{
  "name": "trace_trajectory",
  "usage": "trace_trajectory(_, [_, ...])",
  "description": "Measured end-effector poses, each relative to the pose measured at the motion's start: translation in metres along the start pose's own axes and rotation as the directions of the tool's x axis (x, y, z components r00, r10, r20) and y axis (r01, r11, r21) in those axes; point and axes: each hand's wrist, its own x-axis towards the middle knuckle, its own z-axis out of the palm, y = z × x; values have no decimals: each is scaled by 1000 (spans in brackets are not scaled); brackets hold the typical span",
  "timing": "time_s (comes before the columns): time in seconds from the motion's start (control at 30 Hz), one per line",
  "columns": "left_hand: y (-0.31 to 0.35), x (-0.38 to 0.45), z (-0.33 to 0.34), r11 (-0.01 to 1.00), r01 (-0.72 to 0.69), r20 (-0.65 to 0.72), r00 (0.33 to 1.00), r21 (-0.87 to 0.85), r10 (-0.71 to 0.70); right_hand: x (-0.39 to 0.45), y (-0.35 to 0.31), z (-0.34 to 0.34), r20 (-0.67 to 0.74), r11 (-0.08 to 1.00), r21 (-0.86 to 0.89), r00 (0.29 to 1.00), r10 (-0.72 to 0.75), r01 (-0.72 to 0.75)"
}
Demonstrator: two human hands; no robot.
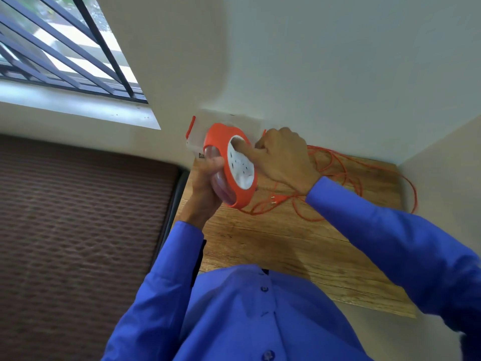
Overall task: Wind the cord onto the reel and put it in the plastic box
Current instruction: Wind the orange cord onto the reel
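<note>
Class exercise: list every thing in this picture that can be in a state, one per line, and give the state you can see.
reel: lifted off the table, held upright, almost no cord wound on
cord: loose, tangled on the table
plug: unplugged, lying on the table
plastic box: behind the reel; open or shut cannot be told
left hand: gripping the reel's body
right hand: finger in the reel's white face

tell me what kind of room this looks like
Probably a room in a home, maybe a bedroom or utility corner: a small wooden table pushed into a plain painted wall corner, a barred window with a sill, and what looks like a woven mattress beside it.
</note>
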Motion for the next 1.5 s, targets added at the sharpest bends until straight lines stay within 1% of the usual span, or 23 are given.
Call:
trace_trajectory(0.07, [5, 1, -2, 997, -38, 11, 999, 64, 37, 0, -6, 3, 119, 985, 124, 988, 101, -116])
trace_trajectory(0.1, [6, 1, -2, 997, -40, 19, 999, 68, 39, -1, -9, 4, 101, 988, 112, 990, 94, -105])
trace_trajectory(0.13, [7, 1, -2, 998, -37, 18, 999, 48, 37, -3, -11, 4, 15, 998, 40, 999, 39, -39])
trace_trajectory(0.17, [8, 1, -2, 999, -35, 16, 999, 13, 35, -7, -14, 3, -76, 998, -34, 995, -58, 55])
trace_trajectory(0.2, [8, 1, -2, 999, -36, 22, 999, -24, 37, -11, -15, 2, -119, 983, -60, 976, -181, 175])
trace_trajectory(0.27, [9, 0, -3, 995, -35, 45, 998, -98, 40, -16, -12, -2, -21, 921, -17, 921, -390, 390])
trace_trajectory(0.33, [11, -3, -4, 987, -19, 46, 999, -162, 27, -22, -2, -1, 99, 862, -48, 861, -499, 505])
trace_trajectory(0.4, [12, -7, -4, 983, 5, 89, 996, -185, 12, -27, 7, -1, 141, 835, -94, 838, -528, 542])
trace_trajectory(0.47, [12, -11, -1, 982, 22, 159, 987, -186, 8, -30, 12, -3, 164, 824, -72, 822, -545, 561])
trace_trajectory(0.5, [13, -12, 1, 981, 39, 162, 987, -188, -8, -31, 13, -6, 176, 814, -69, 810, -559, 576])
trace_trajectory(0.6, [11, -13, 1, 985, 60, 96, 994, -165, -44, -34, 15, -12, 193, 776, -58, 770, -608, 628])
trace_trajectory(0.73, [14, -11, -3, 988, 101, 56, 994, -112, -96, -38, 19, -15, 257, 695, -69, 686, -681, 716])
trace_trajectory(0.87, [15, -7, 1, 974, 216, 65, 975, -69, -212, -30, 25, -17, 317, 644, -191, 668, -674, 741])
trace_trajectory(0.93, [14, -7, 5, 966, 236, 104, 969, -102, -226, -27, 26, -16, 243, 679, -226, 715, -655, 699])
trace_trajectory(0.97, [14, -6, 7, 964, 242, 116, 966, -106, -230, -26, 25, -15, 159, 756, -166, 773, -614, 634])
trace_trajectory(1.0, [14, -4, 9, 965, 246, 117, 965, -93, -235, -26, 23, -15, 76, 852, -38, 852, -518, 521])
trace_trajectory(1.03, [14, -2, 10, 966, 249, 115, 964, -72, -240, -26, 21, -14, 29, 913, 135, 919, -393, 386])
trace_trajectory(1.07, [14, -1, 11, 968, 246, 106, 965, -53, -240, -25, 19, -13, 32, 927, 273, 960, -277, 258])
trace_trajectory(1.1, [14, 0, 11, 972, 234, 88, 969, -35, -230, -22, 17, -12, 40, 926, 329, 977, -211, 187])
trace_trajectory(1.13, [13, -1, 10, 977, 215, 63, 975, -16, -213, -20, 14, -11, 34, 934, 317, 982, -188, 168])
trace_trajectory(1.23, [9, -3, 10, 984, 175, -17, 985, 37, -174, -17, 8, -12, 5, 949, 282, 989, -147, 140])
trace_trajectory(1.37, [8, -4, 14, 989, 123, -96, 989, 85, -115, -18, 6, -8, 31, 922, 376, 993, -113, 94])
trace_trajectory(1.5, [5, -6, 20, 993, 64, -134, 990, 102, -50, -15, 3, 1, 60, 940, 338, 996, -60, 36])
